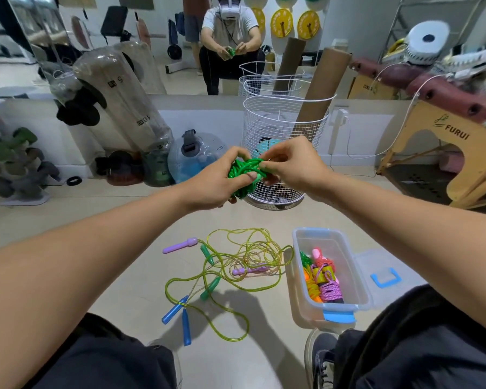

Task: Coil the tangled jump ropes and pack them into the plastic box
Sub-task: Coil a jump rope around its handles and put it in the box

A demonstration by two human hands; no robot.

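Note:
My left hand (216,181) grips a bundle of bright green jump rope (243,174), held up in front of me above the floor. My right hand (289,161) pinches a strand at the top right of that bundle. On the floor below lies a tangle of clear yellow-green ropes (236,259) with purple (180,246), green (211,287) and blue handles (176,313). To its right stands the clear plastic box (359,287), holding coiled pink, orange, yellow and green ropes (323,279).
The box's clear lid with a blue latch (385,277) lies on the floor right of the box. A white wire basket (281,141) with cardboard tubes stands behind my hands. Water jugs and plastic bags sit at the left, a wooden stool at the right. A mirror lines the wall.

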